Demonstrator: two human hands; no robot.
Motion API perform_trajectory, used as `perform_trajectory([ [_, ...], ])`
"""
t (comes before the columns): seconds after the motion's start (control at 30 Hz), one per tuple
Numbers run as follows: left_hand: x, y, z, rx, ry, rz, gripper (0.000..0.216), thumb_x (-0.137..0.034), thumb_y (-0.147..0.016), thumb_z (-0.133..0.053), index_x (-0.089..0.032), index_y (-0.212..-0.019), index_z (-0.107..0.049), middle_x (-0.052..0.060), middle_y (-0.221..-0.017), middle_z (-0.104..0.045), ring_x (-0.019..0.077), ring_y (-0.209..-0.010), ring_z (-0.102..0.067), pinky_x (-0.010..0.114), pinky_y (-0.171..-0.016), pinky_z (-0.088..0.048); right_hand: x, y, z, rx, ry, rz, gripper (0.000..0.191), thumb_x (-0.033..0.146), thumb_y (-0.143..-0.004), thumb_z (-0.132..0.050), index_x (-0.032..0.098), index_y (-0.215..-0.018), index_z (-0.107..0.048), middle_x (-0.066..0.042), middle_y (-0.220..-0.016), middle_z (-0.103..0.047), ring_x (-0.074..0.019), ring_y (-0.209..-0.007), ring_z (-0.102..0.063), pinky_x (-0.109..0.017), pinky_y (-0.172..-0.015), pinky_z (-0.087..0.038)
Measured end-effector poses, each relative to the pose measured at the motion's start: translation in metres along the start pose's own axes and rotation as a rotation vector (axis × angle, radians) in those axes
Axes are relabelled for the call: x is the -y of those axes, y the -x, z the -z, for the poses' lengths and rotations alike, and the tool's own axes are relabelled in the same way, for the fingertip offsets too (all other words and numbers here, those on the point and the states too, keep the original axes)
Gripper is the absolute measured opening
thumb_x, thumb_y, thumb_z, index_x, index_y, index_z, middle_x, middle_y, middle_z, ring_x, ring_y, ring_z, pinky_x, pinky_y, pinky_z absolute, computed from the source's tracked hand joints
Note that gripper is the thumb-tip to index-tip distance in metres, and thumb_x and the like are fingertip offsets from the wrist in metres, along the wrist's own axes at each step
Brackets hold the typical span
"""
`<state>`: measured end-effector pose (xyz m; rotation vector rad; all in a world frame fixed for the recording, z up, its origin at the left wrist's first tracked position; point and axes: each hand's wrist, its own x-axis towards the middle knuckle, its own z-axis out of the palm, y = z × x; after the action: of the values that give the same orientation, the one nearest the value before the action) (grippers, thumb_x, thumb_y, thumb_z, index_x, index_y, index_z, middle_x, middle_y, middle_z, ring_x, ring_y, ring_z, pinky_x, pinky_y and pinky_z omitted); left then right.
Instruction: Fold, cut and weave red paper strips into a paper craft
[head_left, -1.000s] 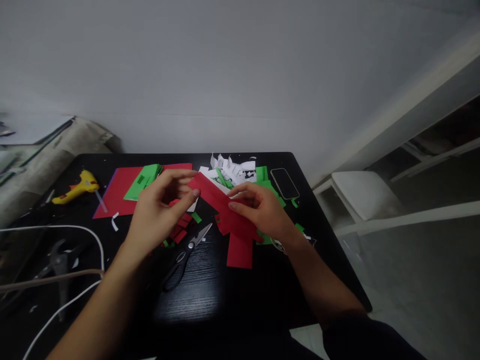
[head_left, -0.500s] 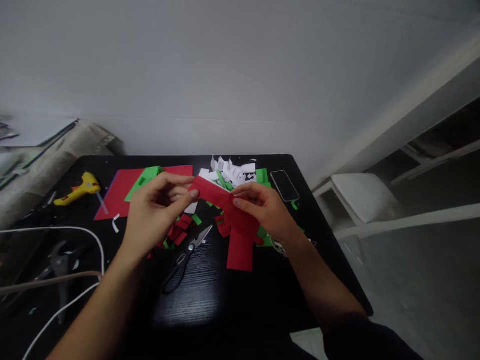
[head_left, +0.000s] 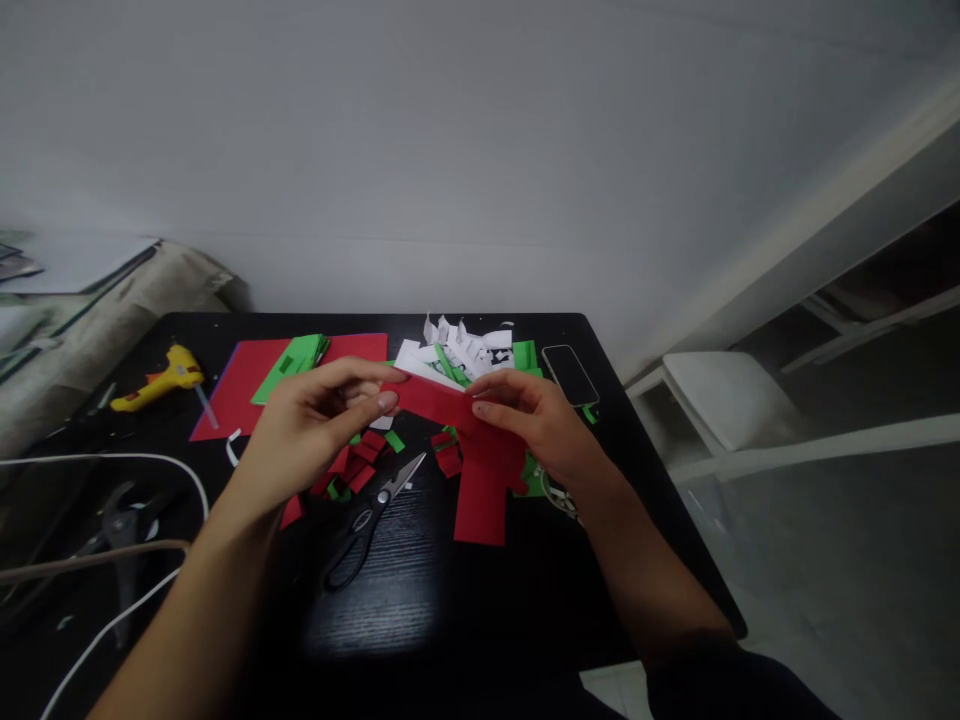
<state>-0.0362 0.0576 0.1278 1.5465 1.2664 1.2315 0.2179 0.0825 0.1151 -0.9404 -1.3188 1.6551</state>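
Note:
A strip of red paper point(head_left: 429, 400) is stretched between my two hands above the table. My left hand point(head_left: 322, 415) pinches its left end between thumb and fingers. At the other end, my right hand point(head_left: 529, 415) grips it near the thumb and forefinger. Below the right hand another red paper piece point(head_left: 481, 500) extends toward me; whether it is joined to the strip I cannot tell. Black-handled scissors point(head_left: 375, 520) lie with blades apart on the table between my forearms. Red and green paper scraps point(head_left: 364, 460) surround the scissors' far side.
On the black table point(head_left: 390, 620), white paper scraps point(head_left: 472, 345) are heaped at the back. A phone point(head_left: 570, 375) lies right. To the left are a yellow glue gun point(head_left: 161, 378), red sheets point(head_left: 225, 400), green paper point(head_left: 289, 365), pliers point(head_left: 124, 530) and a white cable point(head_left: 187, 475).
Both hands have shifted slightly, and the red strip's left end has come down a little. More of the white paper behind it shows. Both hands keep their grip.

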Motion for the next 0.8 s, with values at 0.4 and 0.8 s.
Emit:
perform_trajectory([
  [0.4, 0.008, -0.004, 0.01, 0.082, -0.394, -0.172, 0.009, -0.031, -0.091, -0.075, -0.025, -0.098, -0.075, 0.001, -0.097, -0.076, 0.0156, -0.087, -0.07, 0.027, -0.076, -0.055, -0.011, -0.004, -0.003, 0.018, 0.287, 0.108, 0.014, 0.026, -0.088, -0.077, 0.024, -0.101, -0.074, -0.003, -0.101, -0.08, -0.0181, -0.09, -0.075, -0.035, -0.084, -0.061],
  [0.8, 0.007, -0.003, 0.014, 0.058, -0.36, -0.362, 0.009, -0.025, -0.092, -0.075, -0.031, -0.096, -0.081, -0.002, -0.096, -0.079, 0.0147, -0.091, -0.073, 0.027, -0.083, -0.058, -0.01, -0.008, -0.001, 0.009, 0.164, -0.001, 0.014, 0.026, -0.083, -0.081, 0.023, -0.096, -0.076, -0.002, -0.094, -0.08, -0.0172, -0.082, -0.074, -0.032, -0.074, -0.06],
])
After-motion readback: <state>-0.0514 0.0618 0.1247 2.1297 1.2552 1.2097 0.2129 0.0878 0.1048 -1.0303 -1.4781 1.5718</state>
